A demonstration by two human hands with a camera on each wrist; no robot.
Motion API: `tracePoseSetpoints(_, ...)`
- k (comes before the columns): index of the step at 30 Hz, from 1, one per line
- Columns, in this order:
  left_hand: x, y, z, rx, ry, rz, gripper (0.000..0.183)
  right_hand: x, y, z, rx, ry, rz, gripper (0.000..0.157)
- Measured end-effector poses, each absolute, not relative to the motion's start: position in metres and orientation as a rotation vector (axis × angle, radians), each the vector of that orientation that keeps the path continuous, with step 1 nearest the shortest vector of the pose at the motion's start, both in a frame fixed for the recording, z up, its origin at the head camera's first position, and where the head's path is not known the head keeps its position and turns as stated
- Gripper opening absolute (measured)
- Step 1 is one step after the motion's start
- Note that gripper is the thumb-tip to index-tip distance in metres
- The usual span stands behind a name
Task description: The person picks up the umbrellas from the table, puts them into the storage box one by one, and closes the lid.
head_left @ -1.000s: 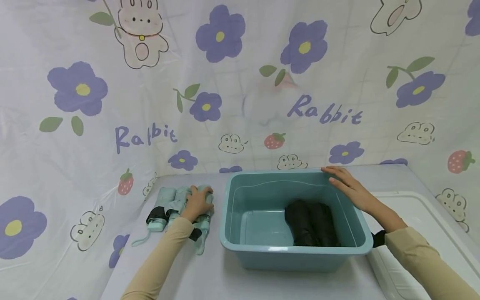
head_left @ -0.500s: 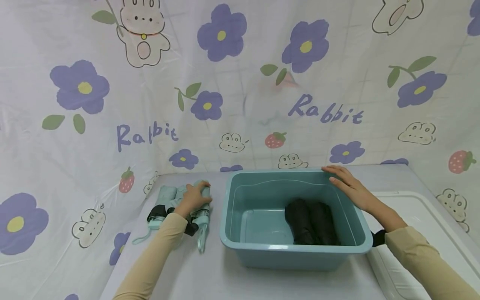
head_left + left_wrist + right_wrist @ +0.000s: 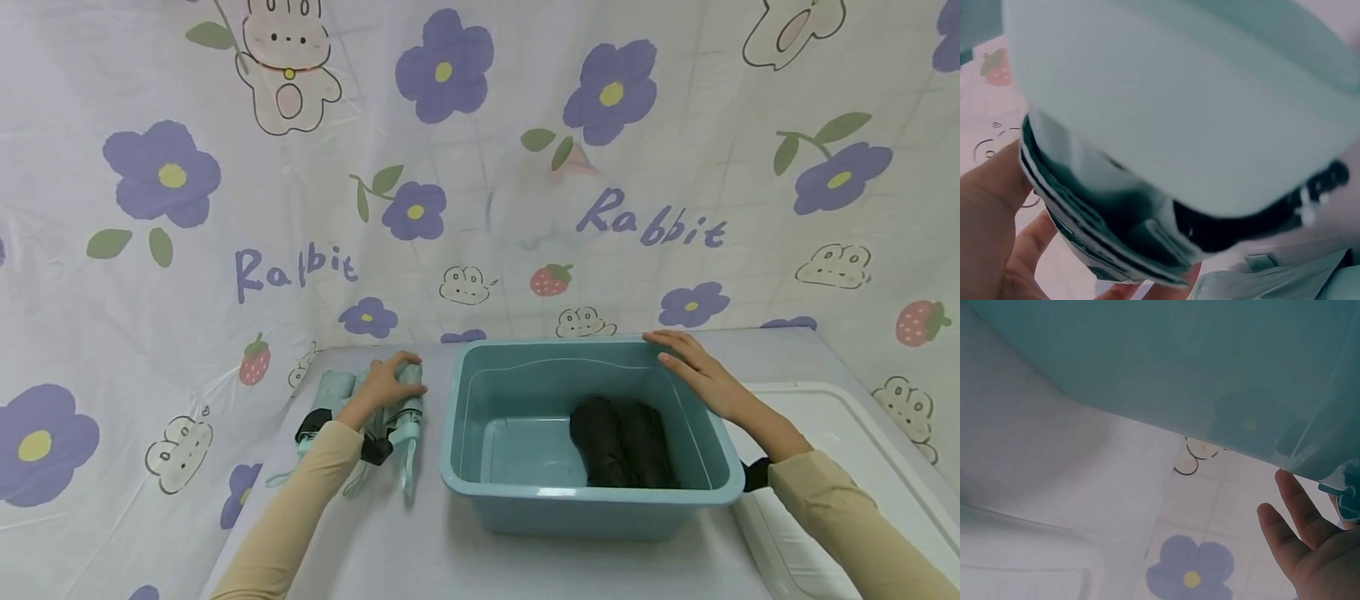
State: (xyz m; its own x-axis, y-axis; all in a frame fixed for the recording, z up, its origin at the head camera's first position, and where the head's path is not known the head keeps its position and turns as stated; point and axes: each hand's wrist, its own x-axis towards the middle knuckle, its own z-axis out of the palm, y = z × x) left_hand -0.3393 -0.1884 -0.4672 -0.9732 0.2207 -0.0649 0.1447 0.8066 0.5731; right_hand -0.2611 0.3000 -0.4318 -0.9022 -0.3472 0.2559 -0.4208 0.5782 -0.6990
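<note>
Gripping the rightmost pale-green rolled-cloth umbrella [image 3: 406,425] with our curled left hand [image 3: 381,387], we judge it light and soft. Hold mid-length

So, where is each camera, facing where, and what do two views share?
Head: worn there, facing forward and down at a blue-green rectangular plastic bin; left hand, right hand, beige fabric sleeves show.
Left wrist: worn there, facing a folded mint fabric umbrella; left hand grips it.
Right wrist: worn there, facing the bin's outside; right hand shows.
Head and right wrist share bin and right hand.
</note>
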Motion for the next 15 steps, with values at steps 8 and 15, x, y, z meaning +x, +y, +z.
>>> tracePoseSetpoints(8,-0.344,-0.190,-0.454,0.409,2.846,0.975,0.052,-0.262,0.301,-0.430,0.682,-2.698,1.230,0.044)
tracePoseSetpoints(15,-0.342,-0.192,-0.442,0.323,2.730,1.095,0.053,-0.262,0.300,-0.433,0.653,-2.718,1.228,0.044)
